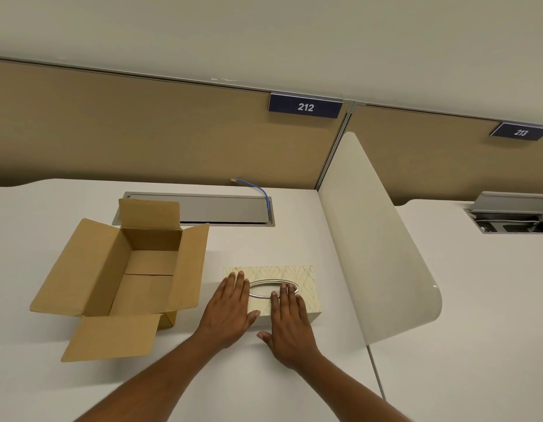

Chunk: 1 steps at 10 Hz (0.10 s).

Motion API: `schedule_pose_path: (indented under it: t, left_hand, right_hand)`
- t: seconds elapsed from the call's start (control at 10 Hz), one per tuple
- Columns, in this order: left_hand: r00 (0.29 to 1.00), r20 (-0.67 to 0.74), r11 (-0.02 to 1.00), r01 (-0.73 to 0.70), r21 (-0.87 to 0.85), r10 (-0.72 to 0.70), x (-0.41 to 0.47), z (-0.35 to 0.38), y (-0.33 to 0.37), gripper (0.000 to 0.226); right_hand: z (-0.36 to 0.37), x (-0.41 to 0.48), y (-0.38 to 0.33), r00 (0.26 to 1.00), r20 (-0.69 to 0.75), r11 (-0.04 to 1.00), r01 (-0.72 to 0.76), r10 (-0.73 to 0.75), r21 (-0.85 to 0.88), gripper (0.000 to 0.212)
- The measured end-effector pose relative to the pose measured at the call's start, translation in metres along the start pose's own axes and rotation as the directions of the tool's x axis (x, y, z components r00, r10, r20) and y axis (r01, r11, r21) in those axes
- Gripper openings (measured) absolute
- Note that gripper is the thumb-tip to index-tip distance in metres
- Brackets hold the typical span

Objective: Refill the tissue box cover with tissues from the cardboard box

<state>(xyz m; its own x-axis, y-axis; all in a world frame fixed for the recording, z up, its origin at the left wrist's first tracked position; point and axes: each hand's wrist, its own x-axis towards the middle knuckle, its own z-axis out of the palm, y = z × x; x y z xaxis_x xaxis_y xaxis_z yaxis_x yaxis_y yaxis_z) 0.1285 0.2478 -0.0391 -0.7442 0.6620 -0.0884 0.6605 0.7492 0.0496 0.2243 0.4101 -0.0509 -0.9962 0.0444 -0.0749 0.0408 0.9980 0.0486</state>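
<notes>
A cream tissue box cover (306, 277) with a leaf pattern and a silver oval opening stands on the white desk (264, 376). My left hand (229, 312) lies flat on its left end, fingers apart. My right hand (290, 327) lies flat on its top and front edge, fingertips at the oval ring. Neither hand grips anything. To the left sits the brown cardboard box (148, 269) with all flaps open; its inside looks bare, and no tissues show there or in the oval opening.
A grey cable tray lid (221, 208) is set into the desk behind the box, with a blue cable (261, 190) beside it. A rounded cream divider (373, 254) stands close on the right. Tan partition panels carry signs 212 and 213.
</notes>
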Motion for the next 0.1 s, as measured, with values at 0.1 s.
schedule_pose_path:
  t: [0.1]
  left_hand:
    - [0.999, -0.053, 1.000, 0.010, 0.015, -0.009, -0.0005, 0.0005, 0.0005, 0.082]
  right_hand:
    - [0.0020, -0.0025, 0.0030, 1.000, -0.015, 1.000, -0.002, 0.002, 0.006, 0.090]
